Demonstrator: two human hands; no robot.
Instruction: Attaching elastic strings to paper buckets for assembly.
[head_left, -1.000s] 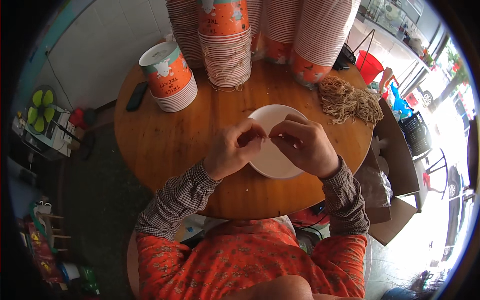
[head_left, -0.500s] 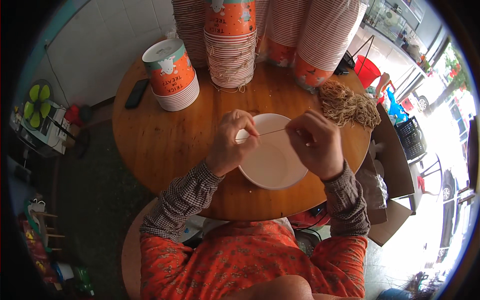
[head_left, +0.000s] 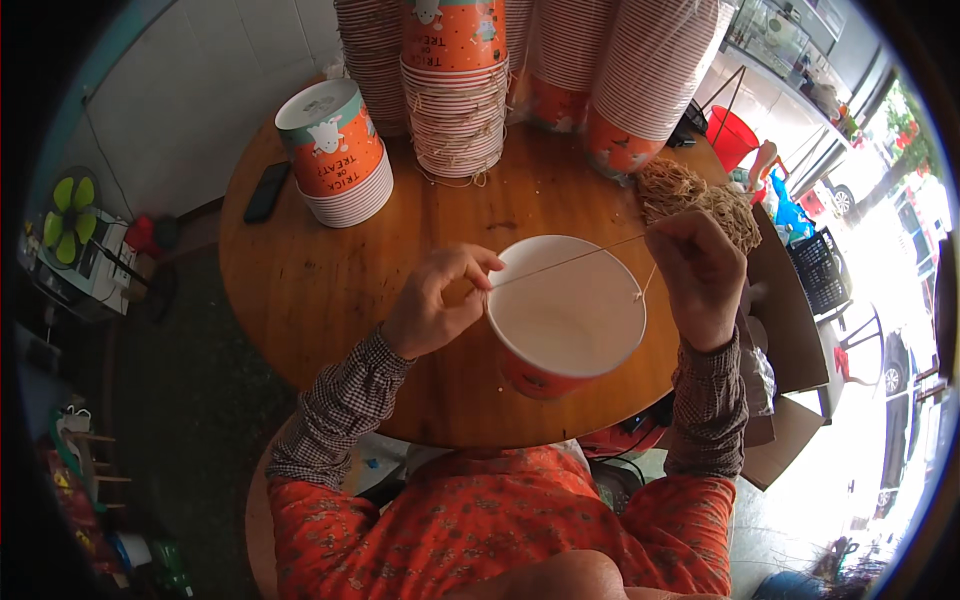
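A white-lined paper bucket (head_left: 565, 325) with an orange outside is in front of me over the round wooden table, its mouth facing up and tilted. A thin tan string (head_left: 570, 262) stretches across its mouth, and an end is knotted at the right rim. My left hand (head_left: 438, 302) pinches the string close to the left rim; whether it also grips the rim I cannot tell. To the right of the bucket, my raised right hand (head_left: 703, 280) is closed on the string, drawing it taut above the rim.
Orange-and-teal upturned buckets (head_left: 335, 150) stand stacked at left beside a black phone (head_left: 266, 192). Tall bucket stacks (head_left: 455, 110) with strings line the back. A string bundle (head_left: 700, 195) lies at right, near an open cardboard box (head_left: 785, 330).
My hands have moved apart, the right one going right and down, stretching the string longer. The bucket has shifted slightly right and tilted, showing its orange side.
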